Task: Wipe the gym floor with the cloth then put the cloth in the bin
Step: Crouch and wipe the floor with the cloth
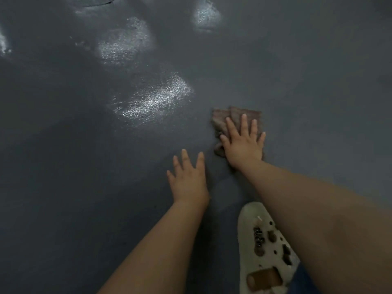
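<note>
A brownish cloth (222, 120) lies flat on the dark grey gym floor (84, 166), right of centre. My right hand (244, 145) presses down on the cloth with its fingers spread, covering the cloth's near half. My left hand (188, 181) rests flat on the bare floor just to the left and nearer, fingers apart, holding nothing. No bin is in view.
Shiny wet patches (152, 100) reflect light on the floor to the left of and beyond the cloth. A pale perforated shoe (263, 247) with small charms stands on the floor under my right forearm, at the bottom right.
</note>
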Available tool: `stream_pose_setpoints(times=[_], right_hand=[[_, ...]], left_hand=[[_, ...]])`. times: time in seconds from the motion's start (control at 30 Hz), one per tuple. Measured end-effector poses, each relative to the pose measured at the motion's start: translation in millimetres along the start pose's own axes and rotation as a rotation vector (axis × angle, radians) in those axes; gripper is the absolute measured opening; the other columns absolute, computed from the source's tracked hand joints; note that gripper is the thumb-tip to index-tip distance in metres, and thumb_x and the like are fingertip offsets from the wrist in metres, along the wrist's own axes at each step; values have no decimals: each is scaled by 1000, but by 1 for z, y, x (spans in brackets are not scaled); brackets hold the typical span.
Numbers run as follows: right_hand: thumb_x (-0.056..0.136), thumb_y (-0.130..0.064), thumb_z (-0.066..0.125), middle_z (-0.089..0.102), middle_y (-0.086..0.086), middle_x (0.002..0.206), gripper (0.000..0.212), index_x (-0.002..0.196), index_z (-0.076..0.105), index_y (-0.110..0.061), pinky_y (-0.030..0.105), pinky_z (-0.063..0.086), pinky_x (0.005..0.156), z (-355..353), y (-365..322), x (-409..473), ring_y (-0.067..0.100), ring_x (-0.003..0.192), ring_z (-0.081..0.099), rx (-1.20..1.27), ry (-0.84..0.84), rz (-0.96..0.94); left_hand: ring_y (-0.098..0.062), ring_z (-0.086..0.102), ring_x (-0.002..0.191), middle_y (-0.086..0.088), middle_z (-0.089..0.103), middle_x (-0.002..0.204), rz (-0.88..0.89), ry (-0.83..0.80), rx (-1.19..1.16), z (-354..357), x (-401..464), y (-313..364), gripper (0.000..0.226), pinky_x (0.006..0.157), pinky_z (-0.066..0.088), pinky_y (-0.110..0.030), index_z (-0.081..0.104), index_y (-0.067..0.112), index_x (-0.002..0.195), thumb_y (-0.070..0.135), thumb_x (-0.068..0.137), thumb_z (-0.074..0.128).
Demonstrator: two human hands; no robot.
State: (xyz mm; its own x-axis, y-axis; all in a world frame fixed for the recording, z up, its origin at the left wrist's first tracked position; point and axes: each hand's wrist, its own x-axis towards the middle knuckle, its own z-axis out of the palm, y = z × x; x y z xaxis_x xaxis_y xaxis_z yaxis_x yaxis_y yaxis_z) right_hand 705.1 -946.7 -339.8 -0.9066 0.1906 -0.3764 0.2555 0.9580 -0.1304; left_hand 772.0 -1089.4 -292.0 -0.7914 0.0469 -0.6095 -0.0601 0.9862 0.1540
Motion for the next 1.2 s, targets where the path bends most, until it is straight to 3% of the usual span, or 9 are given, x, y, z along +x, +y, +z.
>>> stream_pose_setpoints(times=[0.1, 0.33, 0.43, 0.5, 0.63, 0.7, 0.83, 1.0, 1.2], right_hand=[[98, -52, 25, -14, 1, 159, 58, 151, 2, -38, 59, -5, 113, 0, 7, -7, 32, 145, -14, 56, -3, 171], [99, -52, 21, -11, -1, 159, 56, 149, 1, -41, 58, -9, 112, 3, 7, -6, 31, 144, -15, -97, 16, -146], [99, -52, 20, -12, -4, 159, 55, 149, 0, -42, 56, -8, 113, -11, 20, 23, 27, 145, -15, -125, -9, -184], [99, -52, 19, -13, -4, 159, 55, 149, -1, -42, 56, -7, 113, -21, 30, 43, 27, 145, -15, -106, -14, -112], [99, -52, 19, -14, -2, 159, 56, 150, 1, -39, 60, -6, 112, -27, 50, 52, 30, 145, -16, 80, 31, 285], [99, -51, 19, -13, 0, 159, 56, 151, 2, -37, 61, -6, 111, -19, 43, 43, 33, 144, -15, 104, 66, 377], [100, -50, 18, -12, 0, 159, 55, 150, 2, -37, 62, -8, 110, -18, 36, 46, 34, 144, -14, 35, 78, 247], [98, -55, 21, -15, -4, 159, 56, 149, 1, -43, 59, -7, 112, -51, 56, 85, 30, 144, -17, -29, -46, 33], [97, -57, 21, -17, -6, 158, 58, 149, -1, -43, 56, -8, 113, -57, 66, 99, 29, 144, -18, 24, -49, 130]], left_hand=[[-37, -8, 144, -10, -17, 157, 3, -81, 14, 1, 7, 9, 96, 109, 22, -59, -3, 27, 151, 26, 85, 67], [-42, -8, 143, -14, -18, 156, -5, -127, 53, 1, 12, 15, 94, 107, 30, -59, -2, 21, 151, 21, 87, 67], [-42, -8, 143, -14, -19, 155, 2, -138, 53, 0, 12, 15, 96, 107, 32, -58, -3, 20, 151, 23, 86, 68], [-42, -9, 143, -14, -20, 155, 13, -150, 50, -1, 11, 14, 99, 107, 31, -58, -3, 19, 151, 27, 84, 70], [-43, -9, 142, -16, -21, 155, 21, -167, 51, -3, 11, 15, 101, 106, 31, -59, -3, 18, 151, 28, 83, 71], [-45, -9, 142, -17, -21, 154, 18, -173, 51, -3, 11, 16, 100, 105, 31, -59, -2, 18, 151, 26, 83, 71], [-45, -10, 142, -17, -23, 154, 23, -172, 57, -2, 12, 16, 97, 105, 31, -60, -3, 17, 150, 25, 86, 69], [-43, -14, 142, -15, -28, 153, 31, -184, 39, 0, 13, 12, 99, 108, 27, -57, -7, 19, 151, 28, 86, 68], [-42, -14, 142, -15, -28, 152, 39, -186, 62, -2, 13, 12, 101, 108, 29, -54, -10, 19, 151, 32, 86, 67]])
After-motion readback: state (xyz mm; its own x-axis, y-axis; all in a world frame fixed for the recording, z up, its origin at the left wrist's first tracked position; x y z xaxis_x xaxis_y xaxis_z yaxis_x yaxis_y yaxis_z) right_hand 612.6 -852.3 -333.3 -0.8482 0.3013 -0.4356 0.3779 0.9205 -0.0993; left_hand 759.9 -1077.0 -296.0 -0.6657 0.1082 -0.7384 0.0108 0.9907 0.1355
